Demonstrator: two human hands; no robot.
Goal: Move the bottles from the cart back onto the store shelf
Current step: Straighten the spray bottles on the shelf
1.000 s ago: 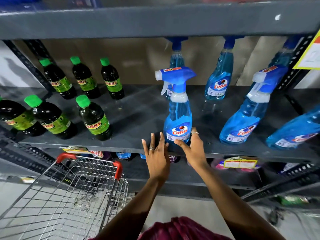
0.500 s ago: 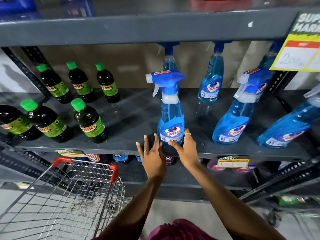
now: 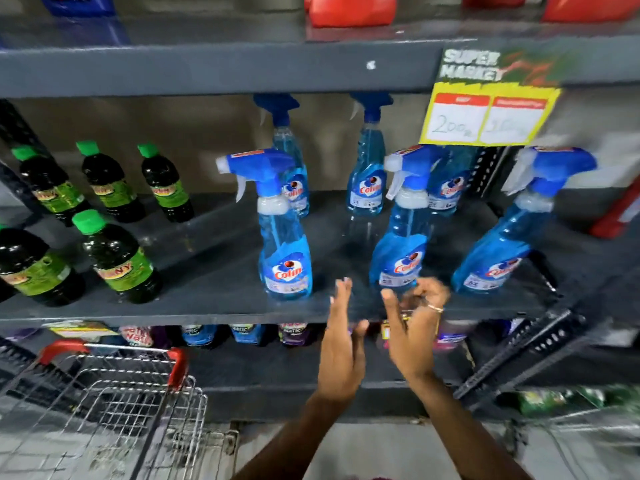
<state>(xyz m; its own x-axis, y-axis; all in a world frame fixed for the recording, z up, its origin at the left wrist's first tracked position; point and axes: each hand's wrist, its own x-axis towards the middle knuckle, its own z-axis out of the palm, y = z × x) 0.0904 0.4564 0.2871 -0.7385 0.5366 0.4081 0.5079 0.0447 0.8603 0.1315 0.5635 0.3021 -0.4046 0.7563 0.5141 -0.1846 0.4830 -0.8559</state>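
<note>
From the head camera, the dark grey shelf [image 3: 214,289] runs across the middle of the picture. Standing on it near its front edge is a blue spray bottle [image 3: 284,237] with a white nozzle pointing left; it is upright and nothing touches it. To the right of this bottle stand two more blue spray bottles [image 3: 401,251], [image 3: 498,251], both near the front edge, and further blue spray bottles [image 3: 367,174] stand behind them toward the back of the shelf. To the left of the first bottle, well apart from it, is a group of dark bottles with green caps [image 3: 117,258] in two rows.

Both hands are empty. The left hand [image 3: 343,348] is open with fingers straight, raised in front of the shelf edge just right of and below the first spray bottle, not touching it. The right hand [image 3: 412,327] is beside the left, fingers loosely curled and blurred, with a ring [image 3: 435,308] on one finger; it is in front of the base of the second spray bottle, and whether it touches that bottle cannot be told.

A yellow price tag [image 3: 485,116] hangs from the shelf above, up and right of the first bottle. Below and left of the shelf is a wire cart [image 3: 114,410] with a red handle [image 3: 114,349]; the part of its basket that shows holds no bottles.
</note>
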